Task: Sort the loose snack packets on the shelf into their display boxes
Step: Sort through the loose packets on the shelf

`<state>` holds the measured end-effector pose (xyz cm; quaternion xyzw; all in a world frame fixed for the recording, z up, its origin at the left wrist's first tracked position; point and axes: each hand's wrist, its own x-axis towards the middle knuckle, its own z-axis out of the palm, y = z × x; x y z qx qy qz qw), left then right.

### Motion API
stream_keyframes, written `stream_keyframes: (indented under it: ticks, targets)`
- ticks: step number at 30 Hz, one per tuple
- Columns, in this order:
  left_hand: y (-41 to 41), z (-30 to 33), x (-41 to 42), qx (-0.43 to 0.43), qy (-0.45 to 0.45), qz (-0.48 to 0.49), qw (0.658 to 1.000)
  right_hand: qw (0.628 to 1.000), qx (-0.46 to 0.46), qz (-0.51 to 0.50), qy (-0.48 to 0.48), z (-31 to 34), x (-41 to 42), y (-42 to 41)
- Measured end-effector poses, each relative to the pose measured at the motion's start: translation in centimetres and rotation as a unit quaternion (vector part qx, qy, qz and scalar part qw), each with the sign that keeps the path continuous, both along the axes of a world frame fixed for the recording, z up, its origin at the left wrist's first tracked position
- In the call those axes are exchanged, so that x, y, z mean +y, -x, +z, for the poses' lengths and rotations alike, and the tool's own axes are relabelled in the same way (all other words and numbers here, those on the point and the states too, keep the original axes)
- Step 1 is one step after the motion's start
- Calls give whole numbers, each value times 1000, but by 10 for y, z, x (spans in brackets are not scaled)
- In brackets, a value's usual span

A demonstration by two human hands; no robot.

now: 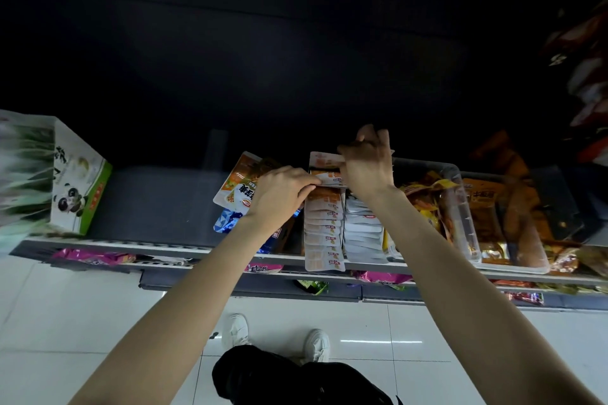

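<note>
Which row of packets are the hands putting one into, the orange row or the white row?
The orange row. Both the left hand and right hand hold a packet at its far end; the white row beside it goes untouched.

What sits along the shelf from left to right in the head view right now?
Panda box → loose white-and-orange packet → left hand → row of orange packets → row of white packets → clear bin of yellow snacks → clear bin of orange packets.
</note>
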<state>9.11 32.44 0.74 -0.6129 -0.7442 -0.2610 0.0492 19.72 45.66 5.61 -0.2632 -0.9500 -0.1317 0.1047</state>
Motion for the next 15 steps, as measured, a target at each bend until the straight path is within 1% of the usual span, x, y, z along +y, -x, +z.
stream_keyframes:
  ticks: [2,4,8,10,11,13,15]
  targets:
    - [0,1,0,5,-2,-2,1000,999,27,37,-11,1,-1,-1]
    - [1,0,1,5,-2,-2,1000,997,35,66,-22,6,-4,2]
    - [0,-2,1,-3,0,1,1000,998,20,61,-8,5,-8,8]
    - [-1,-2,-1,-13,2,3,1000,998,19,49,-27,3,-7,9]
    - [0,-1,-4,-24,0,7,1000,997,33,48,-42,3,-8,8]
    - [1,1,-15,-71,-21,35,997,992,98,59,-50,4,-16,1]
    - [5,2,-35,-151,-69,96,981,978,184,93,-6,7,-37,-8]
